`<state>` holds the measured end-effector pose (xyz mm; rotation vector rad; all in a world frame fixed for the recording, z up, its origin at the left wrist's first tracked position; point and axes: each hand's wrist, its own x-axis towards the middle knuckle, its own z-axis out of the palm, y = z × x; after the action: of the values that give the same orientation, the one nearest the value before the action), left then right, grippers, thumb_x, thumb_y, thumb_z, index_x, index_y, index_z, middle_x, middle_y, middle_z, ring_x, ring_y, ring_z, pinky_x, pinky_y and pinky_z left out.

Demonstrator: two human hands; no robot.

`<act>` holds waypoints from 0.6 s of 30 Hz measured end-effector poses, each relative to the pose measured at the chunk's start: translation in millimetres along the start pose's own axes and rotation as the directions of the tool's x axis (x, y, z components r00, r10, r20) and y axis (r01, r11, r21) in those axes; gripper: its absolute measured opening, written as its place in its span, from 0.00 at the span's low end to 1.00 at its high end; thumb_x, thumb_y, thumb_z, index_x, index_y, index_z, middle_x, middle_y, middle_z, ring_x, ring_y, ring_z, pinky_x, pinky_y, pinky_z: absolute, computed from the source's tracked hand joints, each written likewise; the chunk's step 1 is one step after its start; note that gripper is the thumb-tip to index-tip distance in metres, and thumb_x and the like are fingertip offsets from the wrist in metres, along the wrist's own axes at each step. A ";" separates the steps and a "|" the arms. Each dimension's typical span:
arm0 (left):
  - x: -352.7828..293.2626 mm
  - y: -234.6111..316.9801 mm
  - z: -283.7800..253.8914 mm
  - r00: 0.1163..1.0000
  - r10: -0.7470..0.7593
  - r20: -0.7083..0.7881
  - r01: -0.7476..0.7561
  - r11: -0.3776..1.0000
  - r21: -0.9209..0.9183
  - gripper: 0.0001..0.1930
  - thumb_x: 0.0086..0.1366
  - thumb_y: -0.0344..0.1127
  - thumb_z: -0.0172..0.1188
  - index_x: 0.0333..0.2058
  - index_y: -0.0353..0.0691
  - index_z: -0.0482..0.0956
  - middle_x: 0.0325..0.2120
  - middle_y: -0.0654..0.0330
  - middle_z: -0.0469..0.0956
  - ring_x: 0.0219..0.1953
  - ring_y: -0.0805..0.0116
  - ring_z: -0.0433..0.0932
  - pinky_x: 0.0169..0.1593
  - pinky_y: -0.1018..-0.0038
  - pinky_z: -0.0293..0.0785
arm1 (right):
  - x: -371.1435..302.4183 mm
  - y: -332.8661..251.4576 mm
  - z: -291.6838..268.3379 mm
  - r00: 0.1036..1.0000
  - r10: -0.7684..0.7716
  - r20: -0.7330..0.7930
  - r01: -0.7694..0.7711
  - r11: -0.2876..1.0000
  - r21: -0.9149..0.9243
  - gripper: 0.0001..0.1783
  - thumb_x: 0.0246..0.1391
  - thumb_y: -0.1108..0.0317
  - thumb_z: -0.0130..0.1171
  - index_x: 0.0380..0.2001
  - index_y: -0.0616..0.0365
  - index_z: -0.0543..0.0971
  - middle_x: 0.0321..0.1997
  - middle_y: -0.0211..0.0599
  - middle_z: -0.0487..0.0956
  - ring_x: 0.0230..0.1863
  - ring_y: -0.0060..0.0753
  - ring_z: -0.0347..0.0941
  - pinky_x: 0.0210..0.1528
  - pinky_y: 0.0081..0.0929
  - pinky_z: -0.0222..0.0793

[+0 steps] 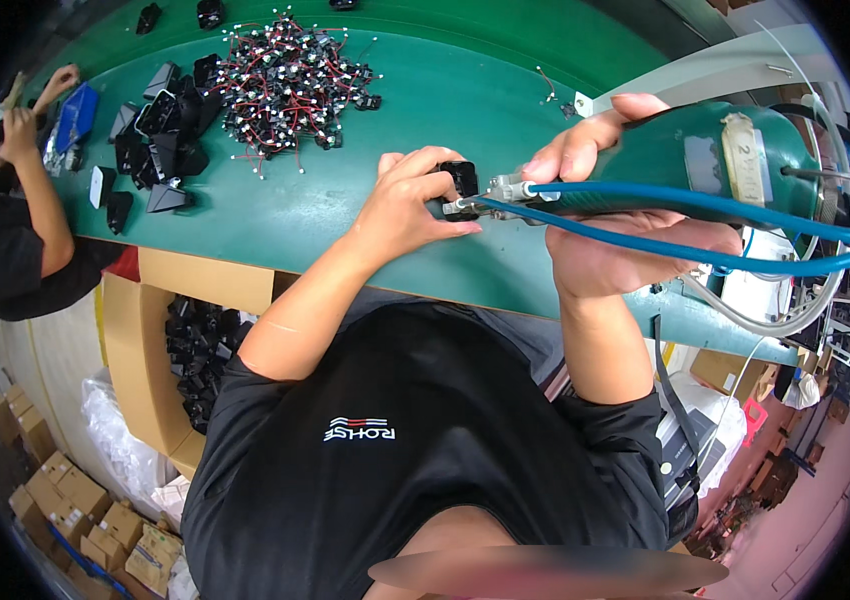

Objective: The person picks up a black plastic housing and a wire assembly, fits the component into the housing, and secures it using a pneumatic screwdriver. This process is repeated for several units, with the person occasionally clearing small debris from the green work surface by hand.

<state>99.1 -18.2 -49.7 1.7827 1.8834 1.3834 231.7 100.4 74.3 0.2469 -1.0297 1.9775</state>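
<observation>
My left hand (pixel 403 205) is closed round a small black plastic housing (pixel 461 176) above the green table. Its thumb and fingers pinch the part by the tool's metal nose (pixel 505 192). Wrapped round a thick green hand-held power screwdriver (pixel 680 140) is my right hand (pixel 610 255), with its thumb on the far side. The tool lies nearly level, its tip pointing left at the housing. Two blue air hoses (pixel 705 205) loop back from the nose to the right. Fingers partly hide where tip and housing meet.
A heap of small black parts with red and black leads (pixel 290 95) covers the back of the table (pixel 255 225). Left of it lie black housings (pixel 170 125) and a blue bin (pixel 76 118), near a co-worker's arm (pixel 40 190). An open cardboard box (pixel 135 370) of black parts stands below the edge.
</observation>
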 end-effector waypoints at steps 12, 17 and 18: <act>1.5 -1.7 2.0 1.000 0.010 -0.008 -0.010 1.000 0.003 0.20 0.40 0.43 0.84 0.25 0.46 0.80 0.45 0.66 0.83 0.48 0.64 0.80 0.50 0.65 0.64 | -12.8 9.7 -2.0 0.996 0.090 -0.007 -0.087 0.975 0.205 0.65 0.45 0.12 0.52 0.63 0.65 0.67 0.38 0.51 0.79 0.39 0.52 0.81 0.44 0.44 0.82; -0.1 -2.6 -0.9 1.000 0.012 -0.003 -0.012 0.999 0.037 0.22 0.39 0.44 0.84 0.32 0.47 0.82 0.46 0.65 0.83 0.48 0.65 0.80 0.51 0.65 0.63 | 29.1 -32.1 -2.7 0.968 0.009 0.251 0.000 0.999 -0.035 0.68 0.45 0.12 0.51 0.68 0.66 0.63 0.42 0.49 0.79 0.42 0.51 0.81 0.46 0.42 0.81; -0.8 -2.6 0.3 0.999 0.032 0.008 -0.032 0.998 0.055 0.26 0.39 0.44 0.85 0.37 0.47 0.83 0.46 0.64 0.82 0.48 0.64 0.80 0.51 0.64 0.63 | 41.0 -47.0 4.2 0.928 -0.021 0.373 0.073 0.989 -0.126 0.69 0.46 0.12 0.51 0.69 0.66 0.62 0.43 0.49 0.79 0.42 0.51 0.81 0.46 0.41 0.80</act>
<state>97.8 -18.3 -52.0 1.8486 1.9159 1.3460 242.4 135.3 124.9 0.5817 -1.3813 1.8442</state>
